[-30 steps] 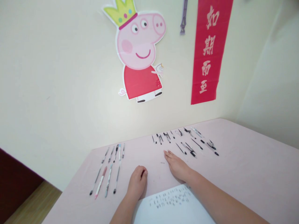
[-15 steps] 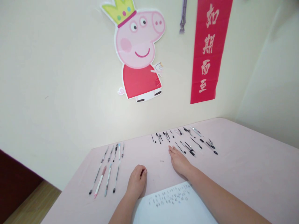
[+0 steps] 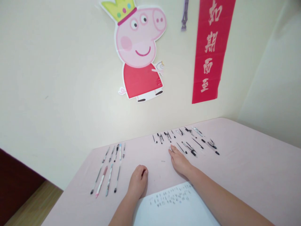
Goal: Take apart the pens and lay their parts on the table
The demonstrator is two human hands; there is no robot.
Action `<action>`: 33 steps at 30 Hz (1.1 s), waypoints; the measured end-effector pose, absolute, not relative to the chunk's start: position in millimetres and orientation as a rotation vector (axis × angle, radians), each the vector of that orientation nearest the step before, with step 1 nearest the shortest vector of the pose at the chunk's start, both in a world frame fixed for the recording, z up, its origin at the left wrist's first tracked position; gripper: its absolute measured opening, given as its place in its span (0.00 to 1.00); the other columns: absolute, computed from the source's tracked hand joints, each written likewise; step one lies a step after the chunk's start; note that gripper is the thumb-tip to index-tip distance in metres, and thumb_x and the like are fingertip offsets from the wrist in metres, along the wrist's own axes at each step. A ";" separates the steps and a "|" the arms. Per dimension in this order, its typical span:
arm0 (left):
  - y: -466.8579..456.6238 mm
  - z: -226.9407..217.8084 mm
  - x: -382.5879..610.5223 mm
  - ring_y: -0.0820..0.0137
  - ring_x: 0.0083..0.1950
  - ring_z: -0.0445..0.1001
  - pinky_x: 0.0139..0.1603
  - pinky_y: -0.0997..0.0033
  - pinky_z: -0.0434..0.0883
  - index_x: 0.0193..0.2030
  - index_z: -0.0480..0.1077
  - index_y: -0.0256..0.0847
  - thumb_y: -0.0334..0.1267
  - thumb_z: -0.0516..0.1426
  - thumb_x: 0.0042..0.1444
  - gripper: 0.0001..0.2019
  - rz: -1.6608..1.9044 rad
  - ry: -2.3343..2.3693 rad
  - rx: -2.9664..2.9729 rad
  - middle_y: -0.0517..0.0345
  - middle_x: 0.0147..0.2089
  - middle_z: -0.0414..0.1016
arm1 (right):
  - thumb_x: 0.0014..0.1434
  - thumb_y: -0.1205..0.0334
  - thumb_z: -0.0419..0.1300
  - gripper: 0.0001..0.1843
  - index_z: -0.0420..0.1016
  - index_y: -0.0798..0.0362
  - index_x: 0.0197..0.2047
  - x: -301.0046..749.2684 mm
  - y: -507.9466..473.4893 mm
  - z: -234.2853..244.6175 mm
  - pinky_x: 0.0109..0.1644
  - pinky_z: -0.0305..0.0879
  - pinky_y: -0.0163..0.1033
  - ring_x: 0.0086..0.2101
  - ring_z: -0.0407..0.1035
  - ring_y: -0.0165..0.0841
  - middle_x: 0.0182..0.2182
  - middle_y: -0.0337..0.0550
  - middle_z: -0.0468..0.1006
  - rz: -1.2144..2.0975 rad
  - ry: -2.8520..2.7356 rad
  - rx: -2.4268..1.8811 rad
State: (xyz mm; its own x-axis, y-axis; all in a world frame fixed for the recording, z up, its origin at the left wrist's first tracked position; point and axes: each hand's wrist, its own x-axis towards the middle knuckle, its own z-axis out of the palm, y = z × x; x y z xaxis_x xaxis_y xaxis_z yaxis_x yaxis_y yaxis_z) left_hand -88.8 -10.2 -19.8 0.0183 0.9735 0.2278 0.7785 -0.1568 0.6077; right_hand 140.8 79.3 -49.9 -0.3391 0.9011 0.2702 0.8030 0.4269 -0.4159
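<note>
My left hand (image 3: 138,180) rests on the pink table (image 3: 246,169) curled into a loose fist; I cannot see anything in it. My right hand (image 3: 179,160) lies flat with fingers stretched forward, fingertips at the near edge of a scatter of small pen parts (image 3: 188,141). A tiny dark piece (image 3: 163,161) lies on the table between the two hands. Two rows of whole pens (image 3: 110,168) lie to the left of my left hand.
A white sheet with handwriting (image 3: 175,205) lies at the near edge under my forearms. The table stands against a cream wall with a cartoon pig sticker (image 3: 139,53) and a red banner (image 3: 210,50). At the left, the table edge drops to wooden floor (image 3: 30,210).
My right hand has slid forward and to the right, away from the tiny dark piece and up to the pen parts. My left hand has stayed in place.
</note>
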 end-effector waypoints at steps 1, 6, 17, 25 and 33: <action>-10.4 -19.7 -88.8 0.67 0.36 0.67 0.39 0.66 0.64 0.30 0.62 0.42 0.36 0.46 0.55 0.07 0.877 1.800 1.989 0.57 0.32 0.67 | 0.57 0.71 0.44 0.27 0.60 0.63 0.59 140.5 78.6 -48.4 0.64 0.44 0.48 0.62 0.43 0.39 0.63 0.52 0.50 0.302 -2.230 -1.442; -11.2 -19.1 -88.7 0.68 0.36 0.67 0.39 0.67 0.64 0.30 0.63 0.42 0.35 0.46 0.55 0.07 0.878 1.803 1.995 0.57 0.31 0.67 | 0.56 0.73 0.44 0.26 0.62 0.64 0.58 140.2 75.5 -41.3 0.65 0.43 0.46 0.62 0.43 0.38 0.62 0.55 0.51 0.320 -2.246 -1.430; -10.4 -20.3 -89.3 0.69 0.35 0.67 0.38 0.69 0.63 0.30 0.63 0.41 0.35 0.46 0.55 0.07 0.888 1.801 2.016 0.58 0.31 0.68 | 0.57 0.70 0.49 0.18 0.73 0.55 0.47 133.5 57.1 -14.9 0.60 0.48 0.47 0.56 0.55 0.38 0.51 0.49 0.70 0.130 -2.303 -1.129; -11.0 -20.0 -88.5 0.69 0.35 0.66 0.38 0.69 0.63 0.30 0.63 0.41 0.35 0.46 0.55 0.07 0.881 1.806 2.024 0.58 0.31 0.67 | 0.59 0.68 0.52 0.11 0.76 0.53 0.35 118.7 46.7 -9.9 0.45 0.58 0.40 0.39 0.65 0.34 0.34 0.44 0.75 0.075 -2.466 -1.008; -10.2 -18.5 -88.6 0.69 0.35 0.67 0.38 0.69 0.63 0.30 0.63 0.41 0.35 0.46 0.55 0.08 0.867 1.811 2.028 0.58 0.31 0.67 | 0.59 0.69 0.52 0.11 0.74 0.56 0.30 113.9 44.9 -11.1 0.40 0.57 0.37 0.36 0.65 0.34 0.31 0.46 0.73 0.033 -2.554 -1.189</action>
State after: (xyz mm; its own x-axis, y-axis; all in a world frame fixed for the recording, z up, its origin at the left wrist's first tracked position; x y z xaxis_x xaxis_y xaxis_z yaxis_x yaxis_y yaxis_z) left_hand -88.6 -10.2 -18.5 0.0303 0.9697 0.2425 0.7968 -0.1699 0.5798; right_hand 113.9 44.9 -11.1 -0.6010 0.7489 0.2791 0.7415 0.6528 -0.1549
